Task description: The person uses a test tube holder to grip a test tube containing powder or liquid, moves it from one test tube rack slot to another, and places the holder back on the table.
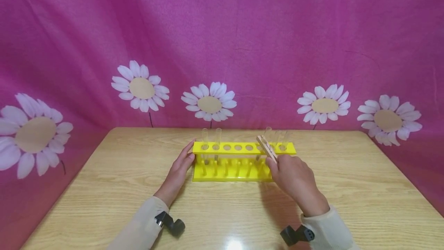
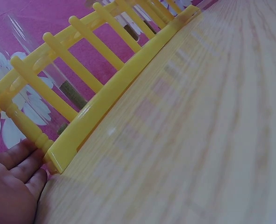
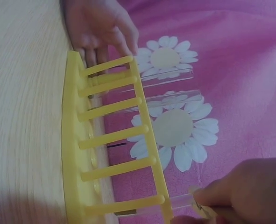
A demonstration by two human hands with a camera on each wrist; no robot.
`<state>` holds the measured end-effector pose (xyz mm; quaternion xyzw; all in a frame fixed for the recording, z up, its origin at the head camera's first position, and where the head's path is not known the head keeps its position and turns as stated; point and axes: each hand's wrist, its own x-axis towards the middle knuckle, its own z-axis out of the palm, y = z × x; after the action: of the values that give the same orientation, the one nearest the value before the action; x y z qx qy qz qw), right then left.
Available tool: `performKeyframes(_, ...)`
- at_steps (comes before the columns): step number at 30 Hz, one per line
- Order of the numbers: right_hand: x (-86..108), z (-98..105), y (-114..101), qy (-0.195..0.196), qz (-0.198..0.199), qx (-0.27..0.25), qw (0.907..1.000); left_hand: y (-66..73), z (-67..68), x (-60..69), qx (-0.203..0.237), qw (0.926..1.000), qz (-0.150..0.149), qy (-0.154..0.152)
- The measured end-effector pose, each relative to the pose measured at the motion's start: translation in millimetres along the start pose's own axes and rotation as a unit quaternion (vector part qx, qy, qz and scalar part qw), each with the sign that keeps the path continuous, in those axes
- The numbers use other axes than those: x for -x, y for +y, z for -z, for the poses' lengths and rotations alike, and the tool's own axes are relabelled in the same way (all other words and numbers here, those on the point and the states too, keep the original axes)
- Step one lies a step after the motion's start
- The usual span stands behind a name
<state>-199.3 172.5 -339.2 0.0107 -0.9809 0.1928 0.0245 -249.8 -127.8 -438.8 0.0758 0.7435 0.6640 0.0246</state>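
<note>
A yellow test tube rack (image 1: 244, 148) stands on the table, with a row of pegs along its front. My left hand (image 1: 178, 171) rests against its left end, fingers touching the end post (image 2: 23, 123). My right hand (image 1: 295, 174) holds a wooden test tube clamp (image 1: 267, 149) over the rack's right part. The clamp meets a glass test tube (image 3: 180, 201) that passes through a hole in the upper bar; the clamp's grip on it is partly hidden. Two tubes (image 1: 218, 136) stand at the left end, one with dark material (image 2: 72, 94) low inside. Further tubes (image 1: 285, 138) stand at the right.
The rack stands on a light wood-grain table (image 1: 222, 211). Behind and beside the table hangs a magenta cloth (image 1: 243, 49) with large white flowers (image 1: 209, 104). A black wrist camera (image 1: 170, 223) is strapped to each sleeve.
</note>
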Motion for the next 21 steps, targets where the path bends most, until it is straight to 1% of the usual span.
performKeyframes(11,1.6,2.2,-1.0,0.027,0.014,-0.009,0.9995,0.1,-0.1,-0.8,-0.003,1.0000,-0.004,0.001)
performKeyframes(14,2.1,2.5,-1.6,0.040,0.018,-0.007,0.9990,-0.3,0.3,-0.6,-0.002,1.0000,-0.009,0.002)
performKeyframes(18,2.1,2.3,-2.5,0.061,0.019,-0.012,0.9979,0.1,0.4,0.1,-0.002,1.0000,-0.007,0.001)
performKeyframes(21,1.8,1.3,-2.5,0.084,0.026,-0.021,0.9959,1.1,0.0,0.4,-0.002,1.0000,0.001,0.002)
